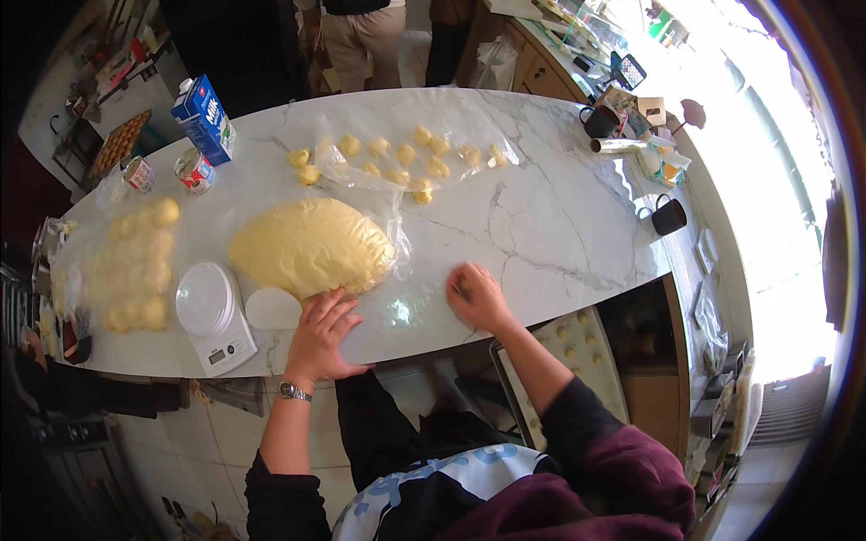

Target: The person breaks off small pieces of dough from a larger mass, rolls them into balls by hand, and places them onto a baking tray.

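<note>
A large mound of yellow dough [311,243] lies under clear plastic film on the marble-patterned table. At its near edge, my left hand [323,334] rests with fingers apart, fingertips touching the dough and thumb stretched to the right. Beside these fingers lies a flat white rounded piece [272,309], perhaps a dough scraper. Farther right, my right hand [475,296] is on the tabletop, fingers curled in; what they hold, if anything, is hidden. A white digital kitchen scale [216,316] stands left of the mound. Small yellow dough balls [437,167] are scattered at the far side, most under plastic film.
Rows of pale dough balls [140,266] sit under film at the left. Behind them stand two cans [194,171] and a blue carton [204,122]. Dark mugs [668,216] are at the right. Below the table edge, a tray [577,356] holds dough pieces. People stand beyond the table.
</note>
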The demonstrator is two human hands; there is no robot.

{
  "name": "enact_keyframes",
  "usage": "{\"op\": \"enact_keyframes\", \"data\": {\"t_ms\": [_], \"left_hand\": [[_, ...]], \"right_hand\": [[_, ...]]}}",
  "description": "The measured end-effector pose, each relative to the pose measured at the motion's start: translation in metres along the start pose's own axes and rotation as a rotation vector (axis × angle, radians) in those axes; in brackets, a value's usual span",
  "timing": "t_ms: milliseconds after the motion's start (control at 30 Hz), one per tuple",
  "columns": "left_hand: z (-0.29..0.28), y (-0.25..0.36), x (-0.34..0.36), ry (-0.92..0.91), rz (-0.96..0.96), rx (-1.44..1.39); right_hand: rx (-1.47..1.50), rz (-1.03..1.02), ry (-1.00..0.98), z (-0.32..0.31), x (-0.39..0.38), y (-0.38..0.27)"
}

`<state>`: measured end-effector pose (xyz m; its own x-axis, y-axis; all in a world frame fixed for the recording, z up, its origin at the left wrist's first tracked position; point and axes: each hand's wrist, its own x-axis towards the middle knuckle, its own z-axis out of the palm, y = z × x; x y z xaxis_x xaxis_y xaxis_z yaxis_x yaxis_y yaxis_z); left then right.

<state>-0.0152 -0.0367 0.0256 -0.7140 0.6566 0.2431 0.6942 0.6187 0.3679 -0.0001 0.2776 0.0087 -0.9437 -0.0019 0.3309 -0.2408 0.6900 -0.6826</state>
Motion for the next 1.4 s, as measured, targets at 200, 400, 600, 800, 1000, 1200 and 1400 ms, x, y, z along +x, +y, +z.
{"op": "enact_keyframes", "data": {"t_ms": [200, 400, 600, 800, 1000, 1200, 1400], "left_hand": [[0.003, 0.005, 0.009, -0.003, 0.031, 0.011], [-0.001, 0.001, 0.0, -0.004, -0.007, 0.023], [0.004, 0.007, 0.009, 0.012, 0.025, 0.021], [0.001, 0.002, 0.001, 0.012, 0.003, 0.028], [0.004, 0.008, 0.012, 0.013, 0.033, 0.034], [-0.001, 0.003, 0.001, 0.002, -0.015, 0.016], [0.004, 0.007, 0.01, -0.011, 0.017, 0.019]], "right_hand": [[-0.377, -0.021, 0.293, -0.046, 0.032, 0.061], [0.13, 0.093, -0.053, -0.005, 0.004, 0.001], [-0.216, 0.02, 0.18, -0.043, 0.031, 0.049], [0.118, 0.033, -0.044, -0.006, 0.005, 0.009], [-0.13, 0.075, 0.187, -0.043, 0.04, 0.059], [0.127, 0.022, -0.103, -0.026, -0.009, 0.022], [-0.173, 0.034, 0.136, -0.04, 0.044, 0.051]]}}
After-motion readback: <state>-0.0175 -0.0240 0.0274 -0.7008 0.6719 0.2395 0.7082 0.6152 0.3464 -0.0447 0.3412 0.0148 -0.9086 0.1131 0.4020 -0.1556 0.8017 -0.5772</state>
